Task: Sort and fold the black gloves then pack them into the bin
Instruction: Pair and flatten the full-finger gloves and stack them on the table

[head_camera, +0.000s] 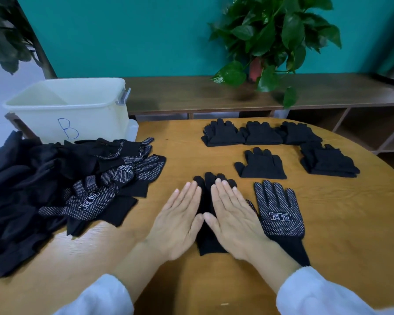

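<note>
My left hand (176, 221) and my right hand (233, 220) lie flat, fingers together, side by side on a black glove (206, 201) in the middle of the wooden table (328, 235); its fingertips and cuff stick out. A dotted glove (279, 217) lies palm up just right of my right hand. A loose heap of black gloves (62, 185) covers the table's left side. Several folded glove stacks (261, 133) sit at the back right, with a single flat pair (261, 164) in front of them. The white bin (68, 108) marked B stands at the back left.
A dark wooden shelf (191, 92) runs behind the table with a potted plant (273, 37) on it. Another plant (7, 35) stands at the far left. The teal wall is behind.
</note>
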Available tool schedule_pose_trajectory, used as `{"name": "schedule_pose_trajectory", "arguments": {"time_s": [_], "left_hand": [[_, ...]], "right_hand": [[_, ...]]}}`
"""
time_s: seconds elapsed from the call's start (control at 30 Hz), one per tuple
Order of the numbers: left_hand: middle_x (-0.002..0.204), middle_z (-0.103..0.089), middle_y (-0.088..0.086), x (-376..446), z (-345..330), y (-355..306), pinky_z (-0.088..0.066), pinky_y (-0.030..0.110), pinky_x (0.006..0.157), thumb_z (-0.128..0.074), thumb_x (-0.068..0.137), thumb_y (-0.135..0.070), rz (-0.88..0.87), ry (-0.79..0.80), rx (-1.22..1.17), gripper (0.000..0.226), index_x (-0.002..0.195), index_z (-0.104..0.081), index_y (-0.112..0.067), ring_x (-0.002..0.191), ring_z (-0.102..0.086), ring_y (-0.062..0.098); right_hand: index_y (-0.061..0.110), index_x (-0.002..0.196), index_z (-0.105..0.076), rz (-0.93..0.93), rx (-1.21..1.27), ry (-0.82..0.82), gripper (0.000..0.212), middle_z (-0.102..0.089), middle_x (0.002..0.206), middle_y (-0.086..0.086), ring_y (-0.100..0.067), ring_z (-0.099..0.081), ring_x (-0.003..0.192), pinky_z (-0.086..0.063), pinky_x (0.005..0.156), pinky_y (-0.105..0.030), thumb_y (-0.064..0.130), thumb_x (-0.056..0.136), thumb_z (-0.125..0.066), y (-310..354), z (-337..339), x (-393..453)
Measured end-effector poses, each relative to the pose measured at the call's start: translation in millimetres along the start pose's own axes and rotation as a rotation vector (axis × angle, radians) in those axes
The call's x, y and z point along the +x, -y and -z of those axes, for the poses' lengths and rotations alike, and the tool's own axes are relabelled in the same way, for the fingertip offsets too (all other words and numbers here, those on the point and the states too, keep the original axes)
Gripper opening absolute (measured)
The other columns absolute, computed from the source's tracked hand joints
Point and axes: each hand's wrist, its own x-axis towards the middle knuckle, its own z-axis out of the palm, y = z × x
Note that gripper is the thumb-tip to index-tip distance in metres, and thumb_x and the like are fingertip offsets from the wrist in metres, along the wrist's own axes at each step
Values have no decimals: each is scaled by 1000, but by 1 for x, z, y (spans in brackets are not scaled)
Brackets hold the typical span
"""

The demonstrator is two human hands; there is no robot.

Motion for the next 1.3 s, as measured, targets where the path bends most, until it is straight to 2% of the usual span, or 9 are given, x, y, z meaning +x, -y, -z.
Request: {"name": "schedule_pose_trajectory", "arguments": {"time_s": [0.2,0.3,0.37,0.47,0.67,0.8,0.97,1.07,1.3], "left_hand": [[152,-40,11,-23,-7,9,-19,38,112,-13,106,-48,-56,75,224,66,146,-41,-4,143,-34,21],[154,-36,8,-28,5,17,-14,34,115,-12,105,-54,-21,60,186,70,147,-40,-5,145,-27,17],[158,-26,0,-31,11,15,-5,25,120,-18,103,-57,-69,-1,27,68,150,-36,-10,149,-15,9],[149,-43,-4,-35,13,-3,-10,17,119,-36,99,-57,-204,-45,-99,62,139,-54,-13,142,-31,4],[143,-52,-10,-34,0,-6,-25,15,115,-38,88,-72,-226,-5,-259,75,134,-59,-16,135,-30,-10],[123,-68,-8,-27,2,-10,-47,21,101,-56,86,-41,-257,-130,-189,43,118,-72,-17,120,-56,3],[106,-74,-7,-20,6,-18,-59,29,79,-51,79,-30,-236,-175,-140,35,100,-77,-19,99,-67,9],[106,-74,-7,-25,5,-22,-56,27,85,-51,81,-31,-154,-224,-240,35,102,-77,-18,100,-67,6],[122,-63,-17,-46,-2,-20,-41,12,100,-62,83,-41,-20,-247,-248,41,121,-66,-28,116,-52,-4]], "right_hand": [[13,149,21,-3,-102,141,108,27,157,-2,-14,29,144,22,113,-30,65,58,47,-12,-4,-18],[9,151,14,-33,-139,117,117,24,155,-2,-14,21,146,21,116,-29,65,55,50,-23,5,-22],[4,152,-12,0,-152,5,106,-3,159,-8,-15,-2,149,7,120,-28,62,77,36,-25,12,-27],[4,134,-56,34,-147,-6,74,-54,140,-12,-18,-45,135,-18,114,-33,45,104,-1,-21,18,-41],[9,134,-58,197,-186,46,63,-55,140,-6,-15,-49,132,-32,114,-28,50,101,-23,-21,7,-55],[12,134,-58,207,-159,40,72,-55,140,-3,-13,-49,132,-34,110,-33,56,101,-12,-24,4,-57],[14,145,-45,219,-53,-12,72,-38,152,3,-7,-30,142,-11,118,-28,61,93,-29,-22,5,-55],[19,152,-30,217,71,-78,77,-20,157,12,1,-12,146,5,115,-14,56,85,-37,-25,2,-52],[17,128,-64,65,257,-250,49,-62,132,4,-10,-54,126,-36,110,-23,5,81,-69,-25,-5,-48]]}}
